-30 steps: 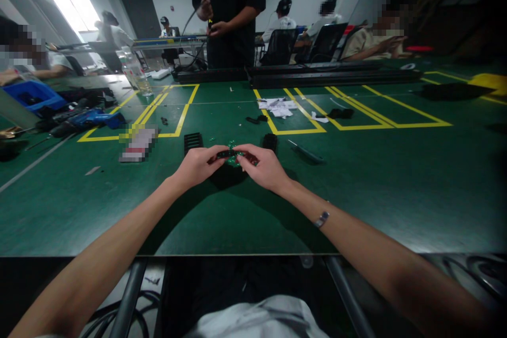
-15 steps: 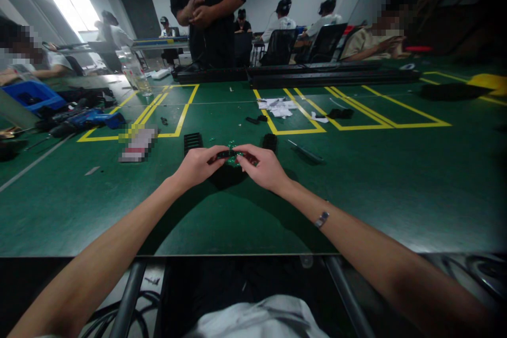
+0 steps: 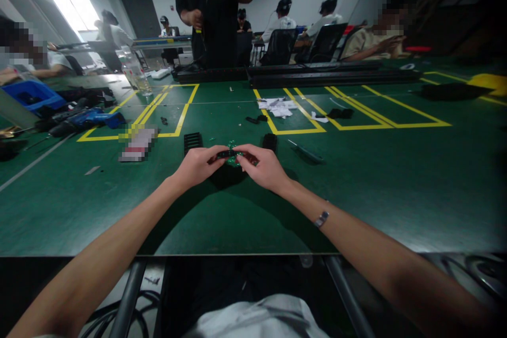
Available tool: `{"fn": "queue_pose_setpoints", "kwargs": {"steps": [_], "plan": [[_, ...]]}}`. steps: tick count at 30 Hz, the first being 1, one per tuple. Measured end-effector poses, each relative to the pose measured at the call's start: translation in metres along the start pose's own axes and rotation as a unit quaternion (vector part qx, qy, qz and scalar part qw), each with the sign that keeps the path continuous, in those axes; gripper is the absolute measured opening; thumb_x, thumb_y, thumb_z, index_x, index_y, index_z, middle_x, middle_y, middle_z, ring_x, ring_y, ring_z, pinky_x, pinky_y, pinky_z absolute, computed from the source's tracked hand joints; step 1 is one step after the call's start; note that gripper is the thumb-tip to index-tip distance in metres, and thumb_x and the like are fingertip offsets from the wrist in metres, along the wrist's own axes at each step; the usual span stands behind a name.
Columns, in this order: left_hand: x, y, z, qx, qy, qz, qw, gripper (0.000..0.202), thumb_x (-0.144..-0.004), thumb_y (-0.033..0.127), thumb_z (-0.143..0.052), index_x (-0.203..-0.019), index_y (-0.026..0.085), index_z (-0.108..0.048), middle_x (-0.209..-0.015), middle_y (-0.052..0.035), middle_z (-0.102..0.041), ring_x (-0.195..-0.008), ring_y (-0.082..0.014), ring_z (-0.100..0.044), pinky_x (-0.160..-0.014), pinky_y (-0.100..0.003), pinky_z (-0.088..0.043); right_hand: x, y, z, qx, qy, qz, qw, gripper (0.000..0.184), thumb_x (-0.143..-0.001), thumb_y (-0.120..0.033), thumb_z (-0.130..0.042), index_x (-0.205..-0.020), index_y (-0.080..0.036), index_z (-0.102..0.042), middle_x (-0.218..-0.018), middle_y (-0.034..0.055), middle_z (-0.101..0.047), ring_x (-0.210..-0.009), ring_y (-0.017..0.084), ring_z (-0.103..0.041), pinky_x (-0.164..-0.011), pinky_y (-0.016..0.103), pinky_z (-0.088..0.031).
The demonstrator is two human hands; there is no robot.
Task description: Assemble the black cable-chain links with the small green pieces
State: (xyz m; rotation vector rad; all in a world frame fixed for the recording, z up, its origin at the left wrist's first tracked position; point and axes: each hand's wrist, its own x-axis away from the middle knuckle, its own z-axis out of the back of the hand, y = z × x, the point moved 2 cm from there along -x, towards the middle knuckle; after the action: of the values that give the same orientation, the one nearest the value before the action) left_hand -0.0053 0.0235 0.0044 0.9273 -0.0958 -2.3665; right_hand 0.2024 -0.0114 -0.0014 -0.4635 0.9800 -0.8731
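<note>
Between the fingertips of both hands is a small black part [image 3: 226, 153], held just above the green table [image 3: 245, 222]. My left hand [image 3: 199, 163] pinches its left end, thumb against fingers. My right hand [image 3: 262, 165] is closed at its right end. Shiny clear bits [image 3: 233, 161] show green around the fingertips; their kind cannot be made out. Behind my left hand lies a black slotted piece [image 3: 193, 141], and behind my right hand another black piece [image 3: 270, 141]. A thin screwdriver-like tool [image 3: 307, 152] rests to the right.
A blue power tool [image 3: 95, 118] and a blue bin [image 3: 34, 96] are at the left. Further back stand clear bottles [image 3: 137, 74]. White paper scraps [image 3: 279, 106] lie beyond my hands, before long black bars [image 3: 317, 75]. A person in black [image 3: 216, 10] stands across the table.
My hands and the black part have hardly moved. The person across the table has shifted slightly right and drawn their hands apart, one raised, with a thin dark cord between them.
</note>
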Motion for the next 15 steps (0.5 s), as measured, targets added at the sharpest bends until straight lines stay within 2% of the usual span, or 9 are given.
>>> {"fn": "queue_pose_setpoints", "kwargs": {"steps": [15], "plan": [[-0.0001, -0.0010, 0.0000, -0.001, -0.003, 0.003, 1.000, 0.031, -0.093, 0.029, -0.062, -0.122, 0.018, -0.064, -0.070, 0.0008, -0.063, -0.058, -0.0084, -0.054, -0.057, -0.019, -0.038, -0.0002, -0.0005, 0.0008, -0.001, -0.004, 0.002, 1.000, 0.024, -0.095, -0.022, -0.056, -0.117, -0.019, -0.066, -0.087, 0.0036, -0.069, -0.067, 0.016, -0.062, -0.064, 0.028, -0.050]]}}
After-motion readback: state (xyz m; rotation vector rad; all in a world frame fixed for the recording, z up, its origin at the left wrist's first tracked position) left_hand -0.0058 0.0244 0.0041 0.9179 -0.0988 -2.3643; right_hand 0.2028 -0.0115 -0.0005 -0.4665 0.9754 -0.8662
